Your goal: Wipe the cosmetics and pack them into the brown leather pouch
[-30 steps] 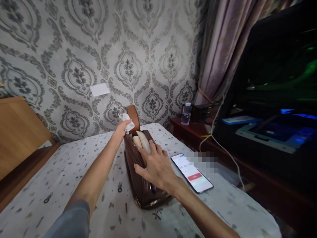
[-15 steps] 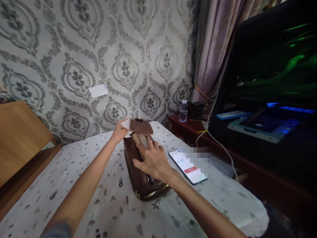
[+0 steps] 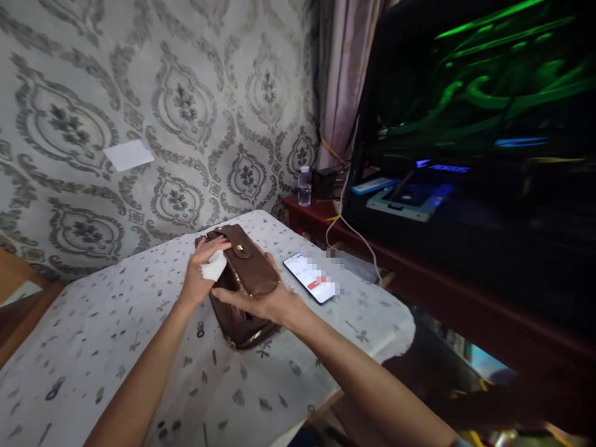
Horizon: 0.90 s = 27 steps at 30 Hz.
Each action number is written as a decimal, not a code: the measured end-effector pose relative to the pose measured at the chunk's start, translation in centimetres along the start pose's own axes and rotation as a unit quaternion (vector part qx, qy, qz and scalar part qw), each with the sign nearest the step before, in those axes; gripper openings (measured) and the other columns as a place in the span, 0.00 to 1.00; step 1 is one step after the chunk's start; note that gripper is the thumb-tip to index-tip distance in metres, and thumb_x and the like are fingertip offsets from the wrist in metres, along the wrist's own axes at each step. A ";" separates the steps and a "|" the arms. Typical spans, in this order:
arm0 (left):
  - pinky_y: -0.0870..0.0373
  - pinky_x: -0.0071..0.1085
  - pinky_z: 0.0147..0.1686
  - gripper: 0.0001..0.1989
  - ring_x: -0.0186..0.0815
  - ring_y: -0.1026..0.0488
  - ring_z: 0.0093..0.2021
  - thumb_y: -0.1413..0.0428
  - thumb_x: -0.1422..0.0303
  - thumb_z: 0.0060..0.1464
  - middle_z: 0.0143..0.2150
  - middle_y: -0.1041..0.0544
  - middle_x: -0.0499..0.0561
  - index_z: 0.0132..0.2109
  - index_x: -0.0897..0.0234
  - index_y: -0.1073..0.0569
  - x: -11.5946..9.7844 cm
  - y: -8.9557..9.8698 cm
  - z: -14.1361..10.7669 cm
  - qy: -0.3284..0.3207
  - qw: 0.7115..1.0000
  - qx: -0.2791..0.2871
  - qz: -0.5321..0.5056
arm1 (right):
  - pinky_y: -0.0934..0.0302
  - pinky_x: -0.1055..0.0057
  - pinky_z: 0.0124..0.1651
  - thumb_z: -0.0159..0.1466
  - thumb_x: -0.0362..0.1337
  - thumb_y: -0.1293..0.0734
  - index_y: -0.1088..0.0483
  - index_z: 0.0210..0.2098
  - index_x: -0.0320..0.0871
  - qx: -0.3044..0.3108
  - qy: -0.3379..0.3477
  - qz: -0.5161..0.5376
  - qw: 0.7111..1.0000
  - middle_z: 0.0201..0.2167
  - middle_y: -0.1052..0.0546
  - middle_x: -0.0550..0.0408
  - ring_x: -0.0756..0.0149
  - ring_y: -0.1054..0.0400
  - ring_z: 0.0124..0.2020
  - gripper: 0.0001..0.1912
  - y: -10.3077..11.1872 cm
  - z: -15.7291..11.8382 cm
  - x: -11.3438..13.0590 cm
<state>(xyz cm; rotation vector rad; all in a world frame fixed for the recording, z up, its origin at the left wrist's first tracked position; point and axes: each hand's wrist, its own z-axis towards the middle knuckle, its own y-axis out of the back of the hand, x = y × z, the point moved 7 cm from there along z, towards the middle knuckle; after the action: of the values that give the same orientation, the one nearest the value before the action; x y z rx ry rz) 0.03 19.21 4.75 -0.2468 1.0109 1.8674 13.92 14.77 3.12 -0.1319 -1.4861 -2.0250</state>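
A brown leather-look bag (image 3: 254, 264) with a gold-toned zip and a snap-like stud stands on the patterned tablecloth, its flap lying over the top. My left hand (image 3: 195, 273) is at the bag's left side, holding a crumpled white tissue (image 3: 214, 267), with fingers reaching onto the flap's edge. Wrapped around the near end of the bag is my right hand (image 3: 265, 304): the thumb stretches left across the front below the flap, and the other fingers go behind the right side, mostly hidden.
Right of the bag lies a lit phone (image 3: 310, 279), partly pixelated. A clear bottle (image 3: 304, 186) stands on the red-brown desk (image 3: 298, 208), with a white cable (image 3: 358, 230) hanging nearby. Behind is a patterned wall; a computer case with green light (image 3: 465, 93) fills the right.
The bag's flap, raised at the far end before, now lies forward over the top. My right hand has moved from the bag's opening to its near end. The view has turned right.
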 end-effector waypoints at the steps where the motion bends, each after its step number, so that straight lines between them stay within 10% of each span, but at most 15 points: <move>1: 0.51 0.49 0.72 0.14 0.46 0.26 0.60 0.45 0.59 0.59 0.54 0.18 0.53 0.45 0.55 0.17 0.0 0.1 0.0 -0.003 1.000 -0.003 -0.002 | 0.54 0.50 0.72 0.61 0.63 0.34 0.45 0.72 0.55 0.000 0.006 0.005 1.000 0.71 0.38 0.54 0.46 0.52 0.73 0.44 0.0 -0.5 0.0; 11: 0.47 0.51 0.70 0.11 0.46 0.23 0.57 0.44 0.60 0.62 0.51 0.17 0.54 0.44 0.58 0.18 -0.8 0.2 -1.4 -0.061 0.997 -0.035 0.007 | 0.54 0.50 0.74 0.64 0.47 0.33 0.32 0.60 0.41 -0.149 0.082 0.192 0.967 0.69 0.37 0.41 0.50 0.50 0.73 0.28 0.6 -4.8 -1.5; 16: 0.47 0.51 0.70 0.09 0.45 0.24 0.58 0.44 0.63 0.63 0.51 0.17 0.53 0.44 0.57 0.18 -0.6 0.1 -1.7 -0.080 0.996 -0.028 0.009 | 0.43 0.52 0.70 0.60 0.41 0.30 0.46 0.66 0.41 -0.262 0.001 0.312 0.913 0.67 0.37 0.37 0.52 0.43 0.70 0.38 -0.5 -6.1 -3.3; 27: 0.45 0.48 0.70 0.08 0.42 0.23 0.56 0.43 0.64 0.63 0.47 0.17 0.50 0.41 0.57 0.19 -1.0 0.2 -2.0 -0.080 0.995 -0.054 -0.013 | 0.41 0.44 0.66 0.60 0.49 0.26 0.29 0.53 0.46 -0.289 0.096 0.283 0.909 0.62 0.30 0.40 0.46 0.39 0.68 0.25 0.2 -6.4 -3.0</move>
<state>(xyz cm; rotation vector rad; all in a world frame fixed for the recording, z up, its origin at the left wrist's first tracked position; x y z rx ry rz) -0.11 17.11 4.12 -0.1701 0.7955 1.8885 18.18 10.25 -0.34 -0.5233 -0.5863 -1.8481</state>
